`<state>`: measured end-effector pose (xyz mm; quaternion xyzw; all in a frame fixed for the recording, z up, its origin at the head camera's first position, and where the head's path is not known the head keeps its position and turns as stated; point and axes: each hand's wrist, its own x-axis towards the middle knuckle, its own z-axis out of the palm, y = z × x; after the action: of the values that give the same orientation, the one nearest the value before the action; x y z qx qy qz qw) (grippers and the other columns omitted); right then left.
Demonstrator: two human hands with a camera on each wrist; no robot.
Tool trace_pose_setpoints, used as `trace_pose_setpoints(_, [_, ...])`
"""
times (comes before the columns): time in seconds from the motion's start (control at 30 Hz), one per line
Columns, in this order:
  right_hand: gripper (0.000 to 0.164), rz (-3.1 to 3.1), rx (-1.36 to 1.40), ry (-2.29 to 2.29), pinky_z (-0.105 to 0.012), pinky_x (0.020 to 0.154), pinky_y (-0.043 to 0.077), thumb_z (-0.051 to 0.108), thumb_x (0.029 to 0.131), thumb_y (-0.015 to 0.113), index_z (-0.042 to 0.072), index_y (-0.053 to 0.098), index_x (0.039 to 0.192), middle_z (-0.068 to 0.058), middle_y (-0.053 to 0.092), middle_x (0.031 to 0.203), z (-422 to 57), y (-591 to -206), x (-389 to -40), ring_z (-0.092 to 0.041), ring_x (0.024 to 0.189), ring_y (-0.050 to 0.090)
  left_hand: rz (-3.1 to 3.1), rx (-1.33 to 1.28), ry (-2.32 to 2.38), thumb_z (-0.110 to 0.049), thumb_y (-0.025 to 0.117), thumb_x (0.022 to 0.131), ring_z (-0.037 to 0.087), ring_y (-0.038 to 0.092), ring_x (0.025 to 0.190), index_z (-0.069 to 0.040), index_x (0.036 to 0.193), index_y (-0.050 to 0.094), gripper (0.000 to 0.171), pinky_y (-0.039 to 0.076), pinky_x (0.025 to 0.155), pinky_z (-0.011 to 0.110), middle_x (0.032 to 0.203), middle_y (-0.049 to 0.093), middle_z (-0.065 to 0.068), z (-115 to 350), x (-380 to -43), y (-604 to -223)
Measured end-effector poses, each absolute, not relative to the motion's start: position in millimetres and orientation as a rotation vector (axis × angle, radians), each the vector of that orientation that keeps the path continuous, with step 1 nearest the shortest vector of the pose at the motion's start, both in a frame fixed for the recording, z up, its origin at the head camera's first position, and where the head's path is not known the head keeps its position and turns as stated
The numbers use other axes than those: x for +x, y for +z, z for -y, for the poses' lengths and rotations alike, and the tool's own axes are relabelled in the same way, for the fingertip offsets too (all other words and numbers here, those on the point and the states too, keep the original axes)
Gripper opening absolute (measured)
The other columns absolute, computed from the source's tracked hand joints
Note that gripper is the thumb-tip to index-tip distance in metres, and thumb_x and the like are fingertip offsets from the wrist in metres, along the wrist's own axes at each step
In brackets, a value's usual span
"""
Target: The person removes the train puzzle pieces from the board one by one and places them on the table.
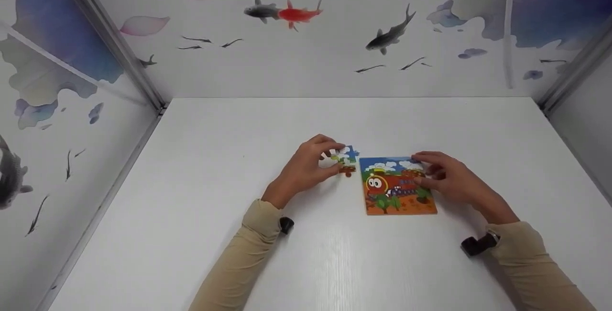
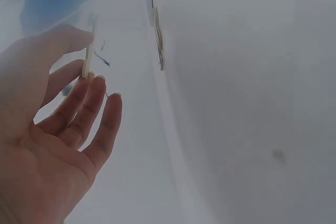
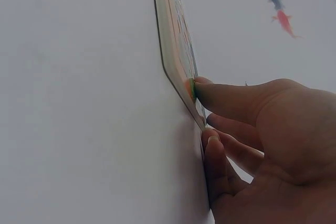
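My left hand pinches a small jigsaw piece by its top and bottom, with thumb and fingertips. Blue sky, white cloud and green are printed on the piece, and rounded tabs stick out at its right and bottom. Just right of it lies a square jigsaw puzzle with a smiling red train among clouds and trees. At that puzzle's right side, my right hand grips it: the thumb presses on the picture while other fingers meet the edge. The fingers cover part of the picture's upper right.
The puzzle lies on a white table. White panels with painted fish rise behind and at the left; a plain panel stands at the right. A dark wrist camera sits at the right cuff, another at the left.
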<state>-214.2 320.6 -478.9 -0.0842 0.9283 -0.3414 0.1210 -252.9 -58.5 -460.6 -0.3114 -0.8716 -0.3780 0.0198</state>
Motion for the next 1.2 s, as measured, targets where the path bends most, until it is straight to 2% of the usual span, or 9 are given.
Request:
trace_pose_setpoints(0.2, [0.065,-2.736,-0.255,-0.975,-0.044,0.102,0.054,0.038,0.104,0.074,0.019,0.051,0.162,-0.018,0.048,0.161,-324.4,-476.7,-214.7,-0.036,0.125,0.057,2.716,-0.961,-1.177,-0.017,0.081,0.099,0.021,0.069,0.114,-0.009,0.14,0.072,0.043,0.061,0.101,0.041,0.134,0.067,0.009,75.3,-253.1,-462.7])
trace_pose_setpoints(0.47, [0.066,-2.749,-0.268,-0.952,-0.052,0.105,0.052,0.04,0.105,0.073,0.017,0.051,0.162,-0.018,0.047,0.163,-323.9,-479.0,-212.3,-0.037,0.126,0.058,2.759,-0.959,-1.154,-0.013,0.081,0.098,0.026,0.069,0.113,-0.008,0.137,0.074,0.04,0.06,0.101,0.046,0.132,0.07,0.011,88.5,-252.6,-465.8])
trace_pose_setpoints(0.77, [0.066,-2.749,-0.264,-0.961,-0.052,0.105,0.052,0.041,0.105,0.073,0.018,0.05,0.163,-0.019,0.048,0.162,-321.3,-480.4,-211.3,-0.038,0.126,0.058,2.871,-0.909,-1.06,-0.016,0.081,0.098,0.026,0.069,0.118,-0.011,0.134,0.076,0.037,0.058,0.105,0.042,0.132,0.071,0.007,93.1,-254.0,-465.7])
trace_pose_setpoints(1.07, [0.066,-2.742,-0.258,-0.962,-0.055,0.107,0.052,0.042,0.105,0.073,0.019,0.05,0.163,-0.018,0.048,0.162,-321.3,-480.2,-213.6,-0.037,0.126,0.057,2.962,-0.843,-1.029,-0.014,0.081,0.098,0.026,0.069,0.119,-0.008,0.134,0.076,0.037,0.057,0.105,0.043,0.133,0.073,0.008,96.1,-257.5,-468.4])
trace_pose_setpoints(1.2, [0.066,-2.741,-0.265,-0.96,-0.051,0.106,0.053,0.043,0.105,0.073,0.02,0.051,0.163,-0.018,0.048,0.162,-319.1,-480.1,-213.4,-0.037,0.126,0.058,2.998,-0.804,-1.021,-0.013,0.08,0.099,0.026,0.069,0.119,-0.009,0.134,0.076,0.036,0.057,0.105,0.045,0.133,0.074,0.008,97.7,-256.6,-469.5])
